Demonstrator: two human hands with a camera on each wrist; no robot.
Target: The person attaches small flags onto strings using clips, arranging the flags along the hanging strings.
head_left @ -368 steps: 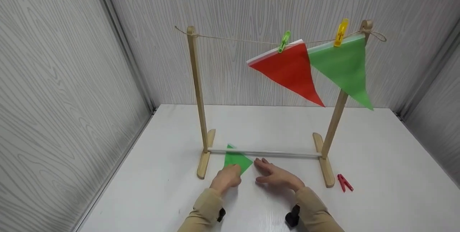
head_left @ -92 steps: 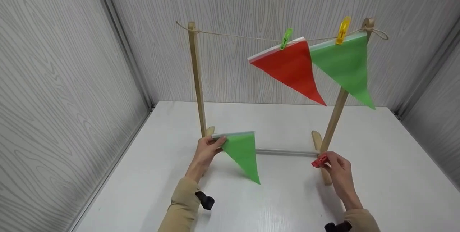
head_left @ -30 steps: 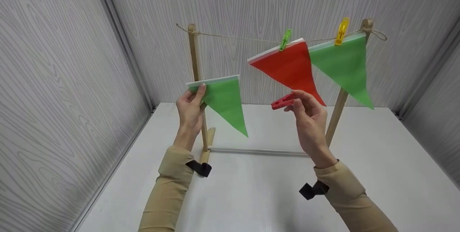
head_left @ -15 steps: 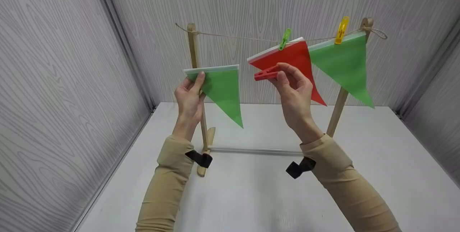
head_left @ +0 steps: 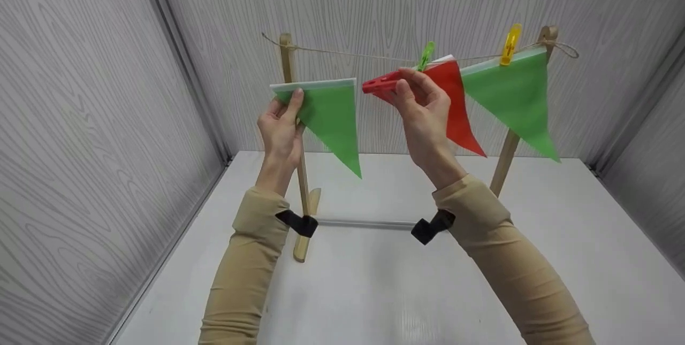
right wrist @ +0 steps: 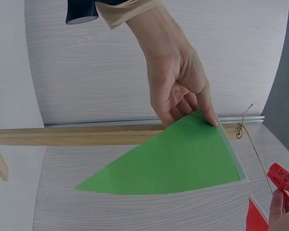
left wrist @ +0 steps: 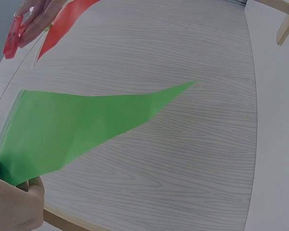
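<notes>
My left hand [head_left: 281,128] pinches a green triangular pennant [head_left: 334,117] by the left end of its white-edged top, thumb in front. The pennant hangs point down, a little below the string [head_left: 342,54]. My right hand [head_left: 425,115] holds a red clothespin [head_left: 381,83] between thumb and fingers, its tip pointing left toward the pennant's top right corner. Behind that hand, a red pennant [head_left: 461,104] hangs from the string under a green clothespin [head_left: 426,55], partly hidden. In the right wrist view, the held pennant [right wrist: 168,159] and the clothespin [right wrist: 283,178] are apart.
At the right, another green pennant [head_left: 514,88] hangs from a yellow clothespin [head_left: 511,44]. The string runs between a left wooden post [head_left: 287,64] and a right wooden post [head_left: 503,166]. A pale crossbar [head_left: 364,224] joins them low over the white table [head_left: 353,286].
Both hands have risen toward the string with the green pennant and red clothespin, which were picked up from the table earlier. The right hand has also moved left, nearing the pennant.
</notes>
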